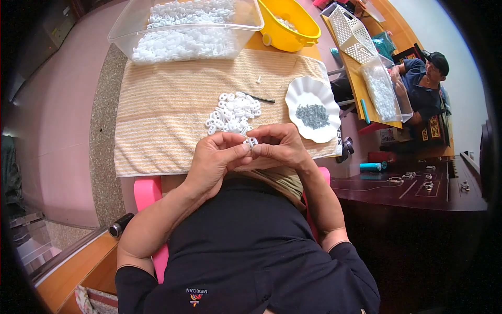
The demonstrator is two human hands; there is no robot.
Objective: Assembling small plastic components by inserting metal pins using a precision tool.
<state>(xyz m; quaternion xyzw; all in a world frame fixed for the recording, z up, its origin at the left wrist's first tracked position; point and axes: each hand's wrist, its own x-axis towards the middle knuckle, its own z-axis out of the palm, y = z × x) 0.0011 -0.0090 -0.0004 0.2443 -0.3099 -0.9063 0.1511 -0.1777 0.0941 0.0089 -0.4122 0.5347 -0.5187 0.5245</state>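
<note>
Striped beige-and-white cloth (167, 115) covers the table | clear plastic tub (125, 32) of white plastic pieces at its far edge | white scalloped plate (299, 94) holds grey screws (312, 115) | loose pile of white plastic rings (234, 113) mid-cloth | left hand (214, 159) and right hand (285, 147) together pinch one small white plastic ring (251, 142) between fingertips at the cloth's near edge.

Just beyond the fingers I see a loose heap of small white plastic rings (234, 114) on a striped beige towel (167, 112). Up and to the right of them sits a scalloped white plate (298, 94) with grey screws (312, 115). Farther out stand a clear bin of white parts (183, 31) and a yellow tub (287, 23).
</note>
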